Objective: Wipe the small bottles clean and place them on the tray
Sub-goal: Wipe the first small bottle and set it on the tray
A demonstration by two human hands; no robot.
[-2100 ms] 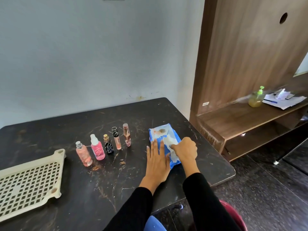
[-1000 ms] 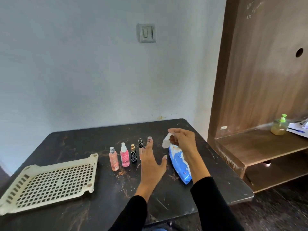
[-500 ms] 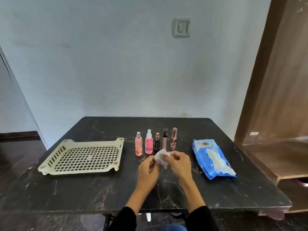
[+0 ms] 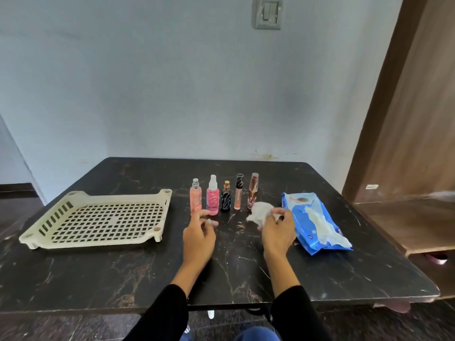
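Several small bottles stand upright in a row on the dark table (image 4: 123, 271): a pale pink spray bottle (image 4: 195, 199), a bright pink spray bottle (image 4: 213, 199), a black bottle (image 4: 225, 200), a slim peach tube (image 4: 238, 195) and a rose-gold tube (image 4: 253, 190). My right hand (image 4: 277, 232) holds a crumpled white wipe (image 4: 259, 212) just in front of the rose-gold tube. My left hand (image 4: 199, 236) hovers with loose fingers, empty, in front of the two pink bottles. The cream perforated tray (image 4: 98, 219) lies at the left with nothing on it.
A blue pack of wet wipes (image 4: 312, 222) lies on the table to the right of my right hand, a wipe sticking out of it. A wooden shelf unit (image 4: 406, 148) stands at the right. A wall with a switch (image 4: 267, 12) is behind the table.
My hands have parted: the left one let go of the wipe and moved left toward the pink bottles, the right one keeps the wipe. Earlier the wipe was pulled from the blue pack.
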